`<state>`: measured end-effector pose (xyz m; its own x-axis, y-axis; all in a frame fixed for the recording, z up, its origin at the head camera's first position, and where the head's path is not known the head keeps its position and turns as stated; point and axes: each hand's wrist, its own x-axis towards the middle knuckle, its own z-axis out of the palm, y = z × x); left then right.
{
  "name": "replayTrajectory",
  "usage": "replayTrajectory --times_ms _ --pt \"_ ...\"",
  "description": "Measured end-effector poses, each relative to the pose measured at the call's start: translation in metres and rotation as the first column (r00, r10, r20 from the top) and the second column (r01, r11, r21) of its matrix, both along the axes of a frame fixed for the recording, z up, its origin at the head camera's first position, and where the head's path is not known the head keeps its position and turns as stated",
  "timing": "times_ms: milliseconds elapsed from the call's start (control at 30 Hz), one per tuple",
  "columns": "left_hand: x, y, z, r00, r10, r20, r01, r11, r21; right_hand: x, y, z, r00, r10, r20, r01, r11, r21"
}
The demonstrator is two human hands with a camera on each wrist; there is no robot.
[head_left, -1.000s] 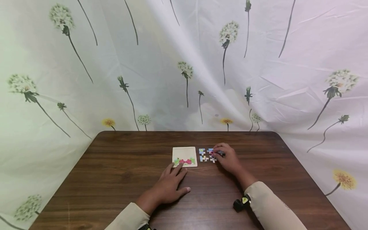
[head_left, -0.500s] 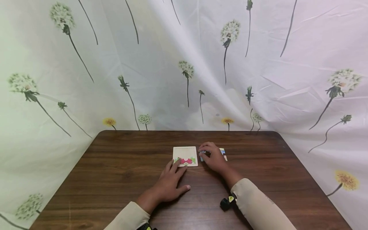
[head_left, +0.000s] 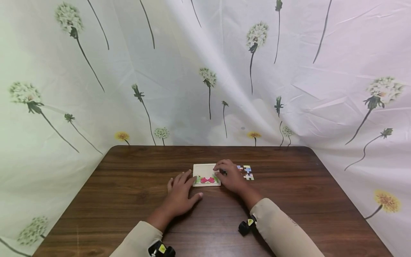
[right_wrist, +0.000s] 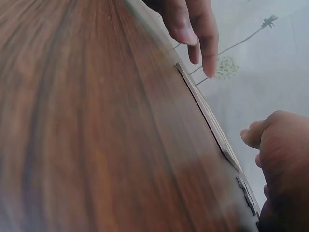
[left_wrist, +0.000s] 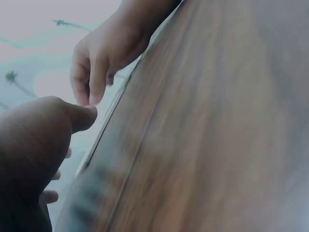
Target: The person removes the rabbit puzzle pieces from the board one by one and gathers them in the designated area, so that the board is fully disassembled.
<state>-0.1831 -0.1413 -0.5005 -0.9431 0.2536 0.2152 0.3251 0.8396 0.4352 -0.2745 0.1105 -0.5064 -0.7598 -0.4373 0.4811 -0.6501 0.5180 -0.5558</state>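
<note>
Left grip (left_wrist: 36, 145): lower left, thumb extended
Right grip (left_wrist: 108, 50): above, fingers downward
Bench (left_wrist: 207, 121): brown, wood-grained
Backdrop (left_wrist: 43, 53): pale, flower-printed

The tray (head_left: 204, 170) is cream, patterned pink and green; the puzzle pieces (head_left: 247, 168) mix blue, white and pink; the table (head_left: 138, 192) dark wood-grained brown; the sleeves (head_left: 282, 225) beige; the pale cloth (head_left: 179, 82) bears white and yellow dandelions.
</note>
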Motion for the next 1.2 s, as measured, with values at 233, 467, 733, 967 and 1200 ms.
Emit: replayTrajectory --times_ms 233,467,733,967,1200 --pt "-0.006 -0.011 -0.001 0.996 0.087 0.038 -0.087 0.996 -0.002 0.001 -0.006 0.002 0.999 -0.004 0.036 0.003 1.000 0.027" --pt "-0.007 -0.013 0.002 0.992 0.085 0.089 -0.082 0.996 -0.033 0.001 -0.017 0.000 0.999 0.010 0.037 -0.012 0.999 0.045" --pt "-0.005 -0.014 0.002 0.990 0.056 0.131 -0.048 0.997 -0.066 0.001 -0.037 -0.001 0.999 0.041 0.021 -0.044 0.986 0.158" --pt "-0.004 -0.014 0.003 0.987 0.044 0.155 -0.033 0.997 -0.073 0.003 -0.050 -0.001 1.000 0.025 0.015 -0.028 0.963 0.269" --pt "-0.005 -0.014 0.002 0.988 0.042 0.146 -0.034 0.998 -0.060 0.006 -0.053 0.002 0.997 0.010 0.075 -0.032 0.955 0.296"
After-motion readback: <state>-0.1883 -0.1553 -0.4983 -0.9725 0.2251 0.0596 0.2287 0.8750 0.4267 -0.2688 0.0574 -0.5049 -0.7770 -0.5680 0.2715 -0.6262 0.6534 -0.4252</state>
